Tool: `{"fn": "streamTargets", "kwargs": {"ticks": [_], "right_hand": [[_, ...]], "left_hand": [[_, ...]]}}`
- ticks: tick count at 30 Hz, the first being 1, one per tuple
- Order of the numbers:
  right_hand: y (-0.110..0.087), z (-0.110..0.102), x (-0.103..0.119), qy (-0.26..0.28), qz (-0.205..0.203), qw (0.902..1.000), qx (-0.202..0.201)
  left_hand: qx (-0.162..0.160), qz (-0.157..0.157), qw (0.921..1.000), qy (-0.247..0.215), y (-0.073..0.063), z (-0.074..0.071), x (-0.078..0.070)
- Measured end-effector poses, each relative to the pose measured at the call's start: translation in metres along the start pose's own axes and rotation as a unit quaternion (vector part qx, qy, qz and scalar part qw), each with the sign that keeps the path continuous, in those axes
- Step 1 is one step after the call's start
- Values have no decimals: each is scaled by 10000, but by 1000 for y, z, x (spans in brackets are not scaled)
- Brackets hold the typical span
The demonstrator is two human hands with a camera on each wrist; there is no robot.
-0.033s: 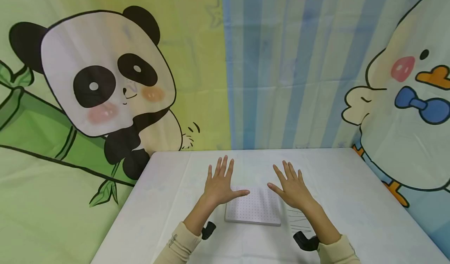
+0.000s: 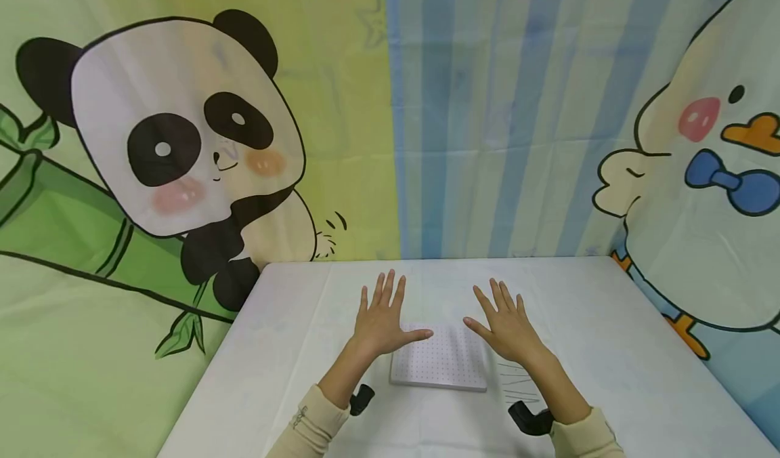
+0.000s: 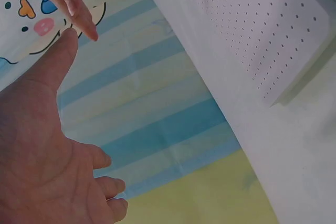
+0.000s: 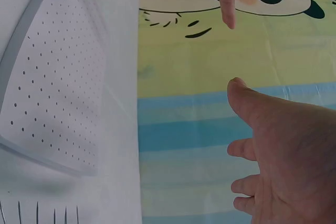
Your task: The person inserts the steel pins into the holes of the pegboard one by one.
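Observation:
In the head view my left hand (image 2: pixel 379 326) is raised over the left side of a white board (image 2: pixel 439 366) dotted with rows of small holes. Its fingers are straight and spread, the thumb reaching out over the board. My right hand (image 2: pixel 510 330) is held up on the board's other side, palm facing down and forward, fingers spread. Neither hand holds anything. Both wrist views show the dotted board (image 3: pixel 262 30) lying flat on the table below the hands. Beside it, partly hidden under my right forearm, lies a pale strip with several thin dark lines (image 2: pixel 518 382).
A white table (image 2: pixel 305 349) carries the board near its middle. Behind it hang cloth backdrops with a panda (image 2: pixel 183 133) on the left and a white duck (image 2: pixel 701 241) on the right. Black camera mounts (image 2: pixel 529 419) sit at both wrists, next to cream sleeves (image 2: pixel 311 421).

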State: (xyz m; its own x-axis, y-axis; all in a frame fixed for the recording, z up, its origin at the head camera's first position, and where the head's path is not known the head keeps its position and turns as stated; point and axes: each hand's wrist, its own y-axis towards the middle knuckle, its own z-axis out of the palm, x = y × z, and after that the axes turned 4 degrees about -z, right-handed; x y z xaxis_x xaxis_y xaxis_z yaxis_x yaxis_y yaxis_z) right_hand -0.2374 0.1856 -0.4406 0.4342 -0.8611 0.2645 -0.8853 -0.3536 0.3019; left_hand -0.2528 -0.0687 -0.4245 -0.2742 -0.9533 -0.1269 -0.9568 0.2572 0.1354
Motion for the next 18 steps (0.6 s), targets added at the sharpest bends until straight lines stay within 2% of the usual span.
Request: {"fn": "streamTargets", "kwargs": {"ticks": [6,10,14,16,18], "right_hand": [[-1,-4,3,241,42,9997,33],[-9,-7,-4,1130,52,9933,-216],[-33,1,-24,2056,151,9758,-724],[-49,7,-37,2270,302,9702,-793],[-65,15,-49,2382,580,9671,-680]], "left_hand": [[56,-19,9999,-124,-1,0,1],[-78,-61,9991,-424,-3,4,3],[-197,6,9938,-1093,-8,22,8],[-130,93,9886,-1494,-11,36,13],[58,193,9816,-1898,-13,51,18]]}}
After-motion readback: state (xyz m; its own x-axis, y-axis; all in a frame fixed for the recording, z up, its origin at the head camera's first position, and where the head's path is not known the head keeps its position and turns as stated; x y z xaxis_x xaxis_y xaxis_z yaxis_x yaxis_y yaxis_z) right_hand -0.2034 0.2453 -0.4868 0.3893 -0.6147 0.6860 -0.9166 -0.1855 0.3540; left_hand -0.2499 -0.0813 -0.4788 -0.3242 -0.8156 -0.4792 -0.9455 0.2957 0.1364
